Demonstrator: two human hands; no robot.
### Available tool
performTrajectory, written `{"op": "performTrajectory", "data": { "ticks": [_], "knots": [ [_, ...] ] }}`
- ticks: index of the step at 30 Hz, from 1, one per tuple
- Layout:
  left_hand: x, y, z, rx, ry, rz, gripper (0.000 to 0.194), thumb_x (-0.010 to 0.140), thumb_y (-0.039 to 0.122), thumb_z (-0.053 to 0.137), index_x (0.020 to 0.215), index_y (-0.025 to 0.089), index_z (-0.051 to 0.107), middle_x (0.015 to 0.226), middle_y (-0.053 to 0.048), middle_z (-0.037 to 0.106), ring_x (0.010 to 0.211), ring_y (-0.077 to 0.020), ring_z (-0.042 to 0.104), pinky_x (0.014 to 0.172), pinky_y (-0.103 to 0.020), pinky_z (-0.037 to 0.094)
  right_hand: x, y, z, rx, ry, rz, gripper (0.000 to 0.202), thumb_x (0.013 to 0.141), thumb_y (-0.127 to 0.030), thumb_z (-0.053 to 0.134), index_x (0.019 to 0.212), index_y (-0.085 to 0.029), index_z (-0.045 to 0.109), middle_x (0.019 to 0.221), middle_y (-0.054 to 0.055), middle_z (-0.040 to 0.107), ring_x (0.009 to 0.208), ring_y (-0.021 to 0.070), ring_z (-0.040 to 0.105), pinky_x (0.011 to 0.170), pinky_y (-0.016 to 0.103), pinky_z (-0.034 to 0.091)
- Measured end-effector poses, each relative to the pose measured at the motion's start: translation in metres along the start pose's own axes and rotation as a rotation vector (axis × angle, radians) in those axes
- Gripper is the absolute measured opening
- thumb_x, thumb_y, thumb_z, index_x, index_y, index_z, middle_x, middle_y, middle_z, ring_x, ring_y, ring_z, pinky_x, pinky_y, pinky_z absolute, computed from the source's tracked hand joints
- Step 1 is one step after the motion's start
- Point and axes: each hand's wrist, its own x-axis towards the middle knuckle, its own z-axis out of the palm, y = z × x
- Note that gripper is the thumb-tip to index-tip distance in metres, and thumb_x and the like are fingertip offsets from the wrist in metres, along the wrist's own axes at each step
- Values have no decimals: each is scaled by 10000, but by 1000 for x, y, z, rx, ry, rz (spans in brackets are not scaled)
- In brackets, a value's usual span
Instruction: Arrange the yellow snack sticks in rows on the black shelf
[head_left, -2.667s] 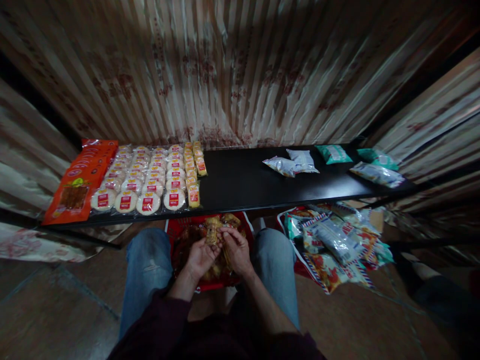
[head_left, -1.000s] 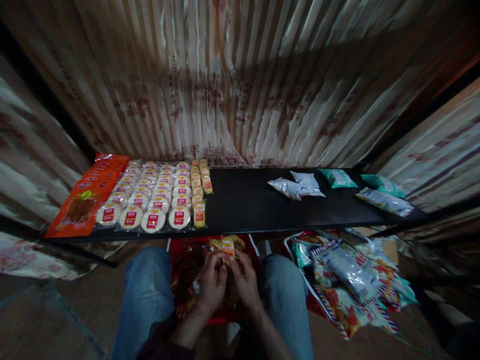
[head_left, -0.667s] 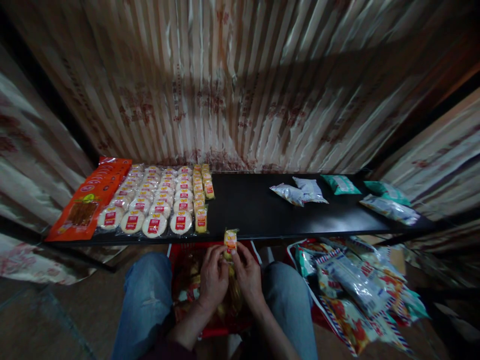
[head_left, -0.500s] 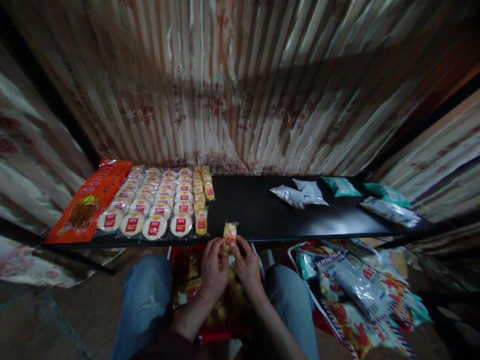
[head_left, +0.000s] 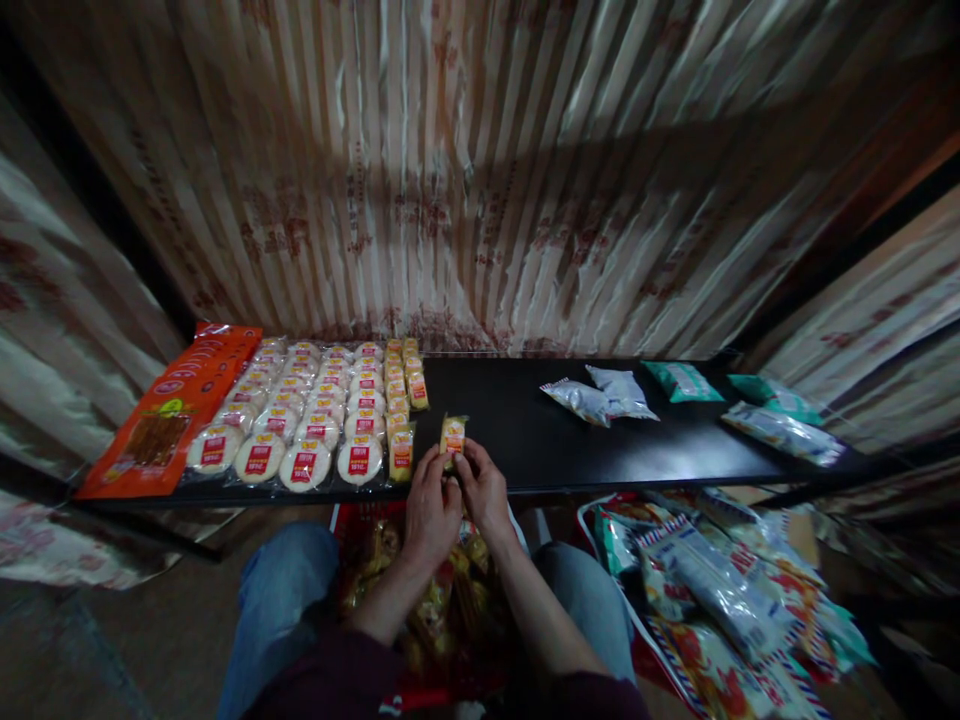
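Note:
Between my two hands a small yellow snack packet [head_left: 452, 436] stands upright, pinched at its lower end, over the front edge of the black shelf [head_left: 517, 440]. My left hand [head_left: 435, 505] grips its left side and my right hand [head_left: 484, 492] its right side. Just left of them are two columns of the same yellow packets [head_left: 400, 452], the right column shorter. Beside those, rows of round white rice crackers [head_left: 304, 462] in clear wrappers overlap from front to back. Below my hands, a red basket [head_left: 346, 520] holds more yellow packets.
An orange snack bag [head_left: 161, 420] lies at the shelf's left end. Silver bags [head_left: 577, 398] and green bags [head_left: 682, 380] lie on the right part. A second basket [head_left: 637, 625], heaped with snack bags, stands at lower right. A patterned curtain [head_left: 465, 200] hangs behind.
Both hands have moved forward and slightly left with the yellow packet, from the shelf's front edge to a little farther over it. The view has shifted slightly.

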Motion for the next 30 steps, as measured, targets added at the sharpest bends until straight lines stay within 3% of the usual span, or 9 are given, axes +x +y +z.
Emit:
{"op": "performTrajectory", "data": {
  "ticks": [9,20,30],
  "knots": [
    [10,-7,9,-57,-18,-69,399,817,233,490,1198,157,584,1489,-113,364,1394,-232,299,1173,-385,202,22,9,8,-125,8,-30,385,820,-333,527,1176,-198,582,1053,83,711,937,219,676,873,357,512],
    [35,-12,20,-39,8,-60,404,880,325,422,1212,150,570,1527,-103,295,1431,-218,205,1183,-373,152,46,5,17,-123,-13,-17,409,752,-211,487,1142,-205,609,994,43,718,867,179,667,829,313,514],
    [46,-13,23,48,29,-75,498,874,285,387,1302,61,506,1550,-149,212,1433,-235,196,1186,-363,141,60,6,25,-165,-78,-51,390,776,-278,497,1145,-198,595,991,59,708,874,197,663,818,313,508]
  ]
}}
